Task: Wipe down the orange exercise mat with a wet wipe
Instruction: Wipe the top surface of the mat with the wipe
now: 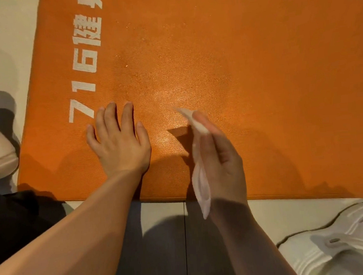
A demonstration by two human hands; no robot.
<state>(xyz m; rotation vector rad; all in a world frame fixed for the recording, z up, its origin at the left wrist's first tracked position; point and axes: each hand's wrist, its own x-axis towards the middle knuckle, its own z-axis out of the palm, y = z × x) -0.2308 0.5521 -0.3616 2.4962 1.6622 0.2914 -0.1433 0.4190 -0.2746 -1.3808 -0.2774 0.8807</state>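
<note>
The orange exercise mat point(257, 67) lies flat, white lettering near its left edge. The wet wipe point(199, 179), white and crumpled, hangs above the mat's near edge.

This looks like a gym or fitness studio. A thick orange textured exercise mat point(257, 67) with large white printed characters and numerals point(85, 64) lies on a pale tiled floor point(1, 31) with dark grout lines. White sneakers point(342, 244) stand at its near edge.
</note>
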